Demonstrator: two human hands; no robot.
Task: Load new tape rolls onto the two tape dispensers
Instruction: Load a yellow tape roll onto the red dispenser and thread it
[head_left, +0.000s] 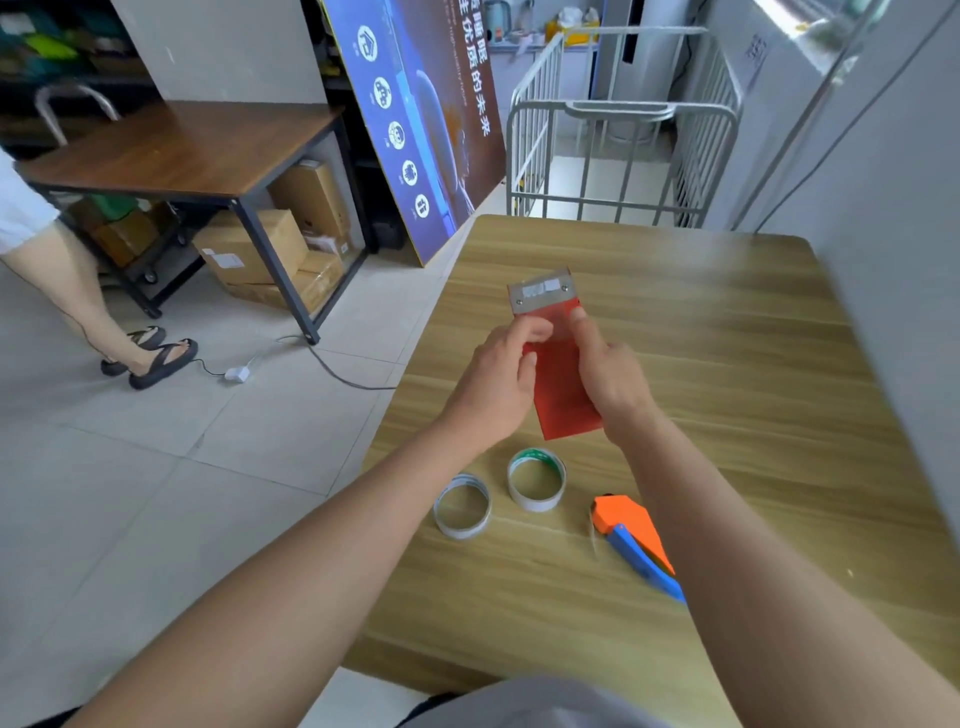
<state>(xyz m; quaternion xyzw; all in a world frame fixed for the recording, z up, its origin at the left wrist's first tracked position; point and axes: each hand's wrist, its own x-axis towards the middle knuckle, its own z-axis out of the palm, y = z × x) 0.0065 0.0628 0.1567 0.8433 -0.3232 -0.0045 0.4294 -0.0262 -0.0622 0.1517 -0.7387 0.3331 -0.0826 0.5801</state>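
I hold a red tape dispenser (563, 395) with a metal blade plate at its far end above the wooden table (753, 364). My left hand (498, 379) grips its left side, thumb near the plate. On the right side my right hand (610, 374) grips it, with the index finger lying on top. Two tape rings lie on the table nearer me: a thin white one (462, 506) and a green-and-white one (536, 479). An orange and blue dispenser (636, 540) lies to their right, partly hidden by my right forearm.
A person's legs in sandals (150, 353) stand on the tiled floor at left, near a cable and power plug (236, 373). A dark wooden desk (182, 150) with cardboard boxes beneath, a blue poster board (415, 119) and a white metal cart (623, 156) stand beyond the table.
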